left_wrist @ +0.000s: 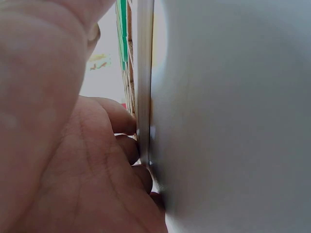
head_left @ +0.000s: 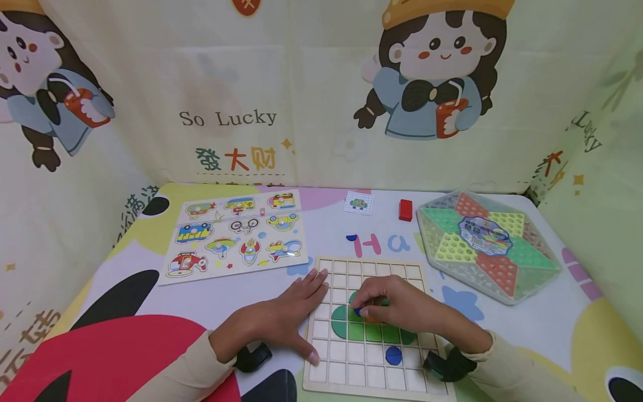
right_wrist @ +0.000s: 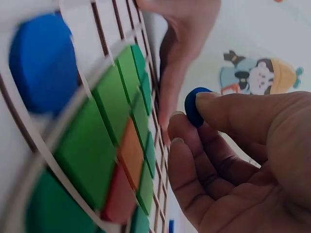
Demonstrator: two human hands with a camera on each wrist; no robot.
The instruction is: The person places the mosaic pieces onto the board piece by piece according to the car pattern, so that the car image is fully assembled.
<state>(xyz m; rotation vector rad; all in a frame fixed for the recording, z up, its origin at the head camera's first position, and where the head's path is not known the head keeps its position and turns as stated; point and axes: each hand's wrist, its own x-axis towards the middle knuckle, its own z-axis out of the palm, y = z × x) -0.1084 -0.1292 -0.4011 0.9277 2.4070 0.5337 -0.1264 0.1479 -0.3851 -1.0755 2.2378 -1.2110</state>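
Note:
My right hand (head_left: 399,301) pinches a small round blue piece (right_wrist: 193,109) between thumb and fingertips, just above a wooden grid board (head_left: 339,373). Under it, green pieces (head_left: 373,333) fill several squares, some with rounded corners. Among these sit an orange piece (right_wrist: 130,151) and a red piece (right_wrist: 119,196), as the right wrist view shows. A blue disc (head_left: 394,355) lies in a square closer to me. At the board's left edge my left hand (head_left: 288,312) rests with fingers spread, its fingertips touching the frame in the left wrist view.
Behind the board are a small blue piece (head_left: 351,238), a picture card (head_left: 359,203) with a green vehicle and a red block (head_left: 405,210). A vehicle puzzle board (head_left: 236,261) lies back left. A hexagonal checkers box (head_left: 484,245) is back right. Printed cloth (head_left: 321,95) hangs behind.

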